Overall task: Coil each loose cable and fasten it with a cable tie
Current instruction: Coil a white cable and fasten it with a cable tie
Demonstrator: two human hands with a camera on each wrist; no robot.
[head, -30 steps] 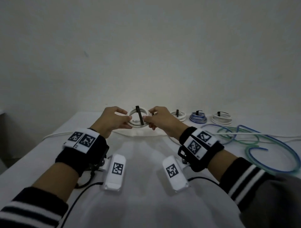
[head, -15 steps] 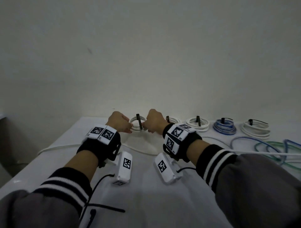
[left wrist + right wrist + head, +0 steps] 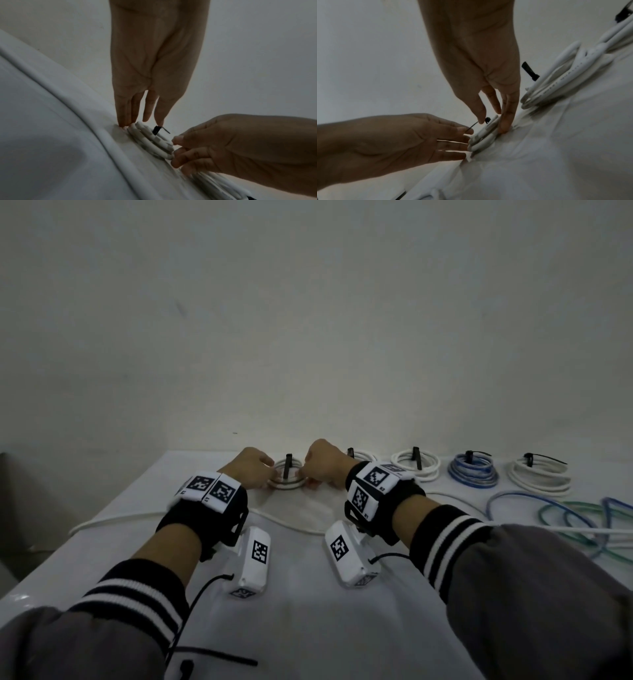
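A small white coil [image 3: 286, 480] bound by a black cable tie [image 3: 288, 465] lies flat on the white table [image 3: 308, 628] at its far edge, left end of a row of coils. My left hand [image 3: 251, 470] touches its left rim and my right hand [image 3: 323, 465] its right rim. In the left wrist view my left hand [image 3: 145, 116] points straight fingers down beside the coil [image 3: 154, 142]. In the right wrist view my right hand [image 3: 493, 112] lays straight fingers against the coil [image 3: 486, 134]. Its thumb is near the tie's tail.
Tied coils continue to the right: two white [image 3: 416, 465], a blue one [image 3: 472, 470], another white [image 3: 539, 474]. Loose blue and green cables [image 3: 565, 515] tangle at right. A loose white cable [image 3: 137, 517] crosses the table. Black ties [image 3: 212, 655] lie near me. The wall stands right behind.
Both hands carried the tied white coil away from me to the table's far edge and lowered it flat beside the other coils. Their fingers have straightened on its rim.
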